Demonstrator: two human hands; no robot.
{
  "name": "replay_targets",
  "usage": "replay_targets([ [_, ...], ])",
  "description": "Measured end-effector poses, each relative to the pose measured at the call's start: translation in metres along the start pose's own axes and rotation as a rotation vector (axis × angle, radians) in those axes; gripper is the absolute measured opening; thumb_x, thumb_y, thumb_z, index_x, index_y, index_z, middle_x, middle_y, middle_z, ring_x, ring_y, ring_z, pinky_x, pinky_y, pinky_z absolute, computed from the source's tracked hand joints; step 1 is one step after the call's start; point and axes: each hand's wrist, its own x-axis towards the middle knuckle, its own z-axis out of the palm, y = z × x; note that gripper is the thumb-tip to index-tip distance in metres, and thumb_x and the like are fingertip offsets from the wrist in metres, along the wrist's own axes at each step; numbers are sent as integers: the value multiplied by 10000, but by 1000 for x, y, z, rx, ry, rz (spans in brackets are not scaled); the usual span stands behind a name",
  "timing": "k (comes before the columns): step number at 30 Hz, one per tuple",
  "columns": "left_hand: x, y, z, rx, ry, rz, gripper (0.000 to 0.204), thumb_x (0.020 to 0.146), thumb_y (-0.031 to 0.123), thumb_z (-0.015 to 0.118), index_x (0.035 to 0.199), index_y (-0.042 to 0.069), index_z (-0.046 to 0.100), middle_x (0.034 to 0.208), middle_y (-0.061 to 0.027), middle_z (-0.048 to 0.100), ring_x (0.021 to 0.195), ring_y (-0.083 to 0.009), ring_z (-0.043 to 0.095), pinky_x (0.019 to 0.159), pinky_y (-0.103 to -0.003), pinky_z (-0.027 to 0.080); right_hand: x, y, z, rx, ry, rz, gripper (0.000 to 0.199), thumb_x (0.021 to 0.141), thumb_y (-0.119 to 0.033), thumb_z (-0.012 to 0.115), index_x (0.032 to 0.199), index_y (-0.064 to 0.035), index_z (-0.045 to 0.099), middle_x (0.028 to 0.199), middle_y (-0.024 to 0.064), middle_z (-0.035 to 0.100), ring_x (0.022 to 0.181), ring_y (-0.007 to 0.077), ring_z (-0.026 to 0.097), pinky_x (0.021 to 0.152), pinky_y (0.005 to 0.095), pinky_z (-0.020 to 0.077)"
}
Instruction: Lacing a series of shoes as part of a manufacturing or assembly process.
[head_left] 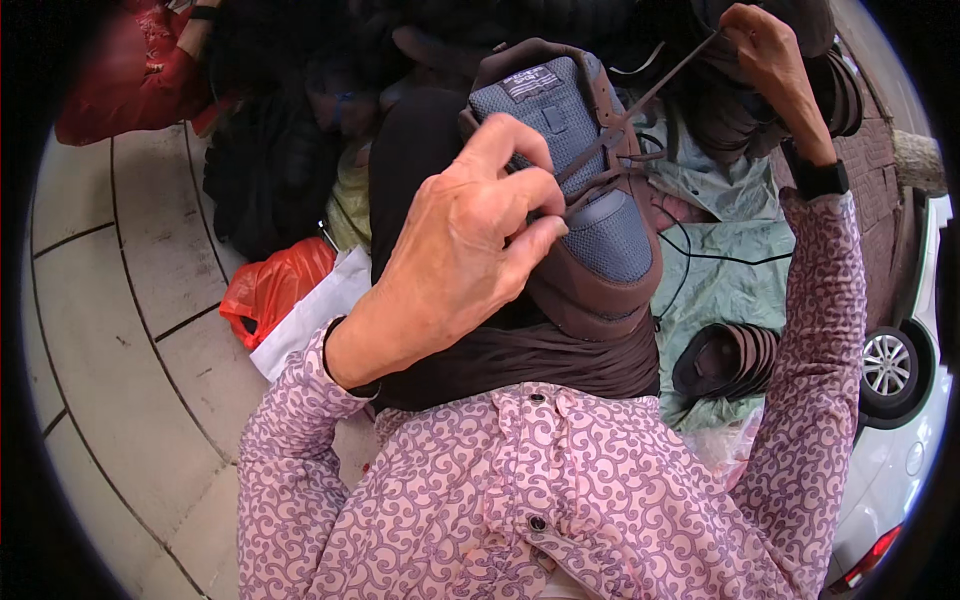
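A brown shoe [605,245] with blue-grey mesh lies across my dark-trousered lap, its toe toward me and its tongue on the far side. A brown shoelace [665,82] runs taut from the eyelets up to the right. My right hand [772,62] is raised at the far right, its fingers closed on that lace. My left hand [460,240] is over the shoe's left side, thumb and fingers pinched at the lower lacing, where a piece of lace shows at the fingertips. The left row of eyelets is hidden behind that hand.
Nested dark shoe parts [725,360] sit on a pale green sheet [735,270] at right, crossed by a black cord. More dark shoes are piled beyond. An orange plastic bag [275,290] lies at left on the paving. A white car [905,440] stands at right; someone in red is at far left.
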Motion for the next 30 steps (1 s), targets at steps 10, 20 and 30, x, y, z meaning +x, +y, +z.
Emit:
replay_targets([
  [10, 4, -16, 11, 29, 73, 15, 302, 825, -114, 743, 1102, -1, 706, 1109, -118, 622, 738, -181, 676, 652, -304, 545, 59, -8, -2, -47, 225, -18, 81, 805, 18, 598, 807, 5, 678, 718, 149, 617, 709, 273, 640, 668, 380, 516],
  [20, 29, -1, 30, 159, 57, -28, 163, 915, 13, 680, 1049, -57, 739, 827, -257, 702, 750, -388, 721, 703, -435, 572, -88, -176, 31, 1039, -44, 482, 175, 1036, -168, 703, 1131, -25, 740, 1024, 20, 744, 959, 95, 661, 879, 256, 510],
  [30, 65, -9, 25, -16, -270, -352, 389, 902, 128, 593, 1211, -57, 740, 1053, -378, 713, 972, -470, 736, 908, -454, 594, -117, -205, 74, 1422, 211, 771, 115, 959, -60, 779, 1064, -18, 759, 991, 15, 754, 897, 83, 681, 834, 232, 543],
])
